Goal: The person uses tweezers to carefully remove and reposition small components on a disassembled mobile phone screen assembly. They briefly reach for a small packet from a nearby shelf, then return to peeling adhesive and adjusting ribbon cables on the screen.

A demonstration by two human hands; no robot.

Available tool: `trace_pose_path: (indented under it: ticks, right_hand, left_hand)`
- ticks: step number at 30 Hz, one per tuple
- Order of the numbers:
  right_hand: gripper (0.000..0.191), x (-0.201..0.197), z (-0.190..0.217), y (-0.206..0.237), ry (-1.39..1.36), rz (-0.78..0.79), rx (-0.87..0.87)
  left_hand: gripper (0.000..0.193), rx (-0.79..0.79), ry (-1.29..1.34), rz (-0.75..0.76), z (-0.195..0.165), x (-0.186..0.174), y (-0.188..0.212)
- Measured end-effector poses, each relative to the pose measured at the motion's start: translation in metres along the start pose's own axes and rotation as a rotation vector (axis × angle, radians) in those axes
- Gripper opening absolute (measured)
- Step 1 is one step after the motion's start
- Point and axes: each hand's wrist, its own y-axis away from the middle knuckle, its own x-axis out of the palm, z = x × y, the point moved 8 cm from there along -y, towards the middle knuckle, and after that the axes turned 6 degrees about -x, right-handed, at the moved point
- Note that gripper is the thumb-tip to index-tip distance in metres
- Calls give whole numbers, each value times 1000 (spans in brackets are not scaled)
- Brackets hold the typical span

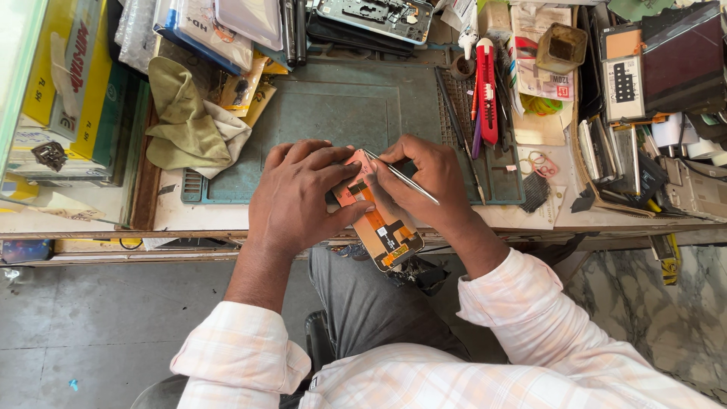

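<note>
My left hand [299, 198] grips a phone screen assembly [382, 223], its back side up, showing copper-coloured foil and an orange flex cable. It juts over the front edge of the workbench towards my lap. My right hand [428, 178] holds metal tweezers [401, 176] and rests on the upper end of the same part, the tweezer tips pointing at its top edge near my left thumb. Both hands sit over the front of a grey-green work mat [333, 106].
A crumpled olive cloth [185, 121] lies left of the mat. A red utility knife [486, 87], pens and tools fill the mat's right tray. Phone parts and boxes crowd the back and right; yellow boxes [68, 83] stand at left. A small brown cup [560, 47] sits at back right.
</note>
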Motion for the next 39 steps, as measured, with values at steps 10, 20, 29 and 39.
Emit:
trace_pose_path:
  ticks: [10, 20, 29, 39]
  right_hand:
    - [18, 1, 0, -1, 44, 6, -33]
    - [17, 0, 3, 3, 146, -16, -93]
    - [15, -2, -2, 3, -8, -19, -1]
    - [15, 5, 0, -1, 40, 17, -28]
  left_hand:
    - [57, -1, 3, 3, 0, -1, -1]
    - [55, -21, 2, 16, 1, 2, -1]
    - [56, -9, -2, 9, 0, 1, -1]
    - [56, -7, 4, 8, 1, 0, 0]
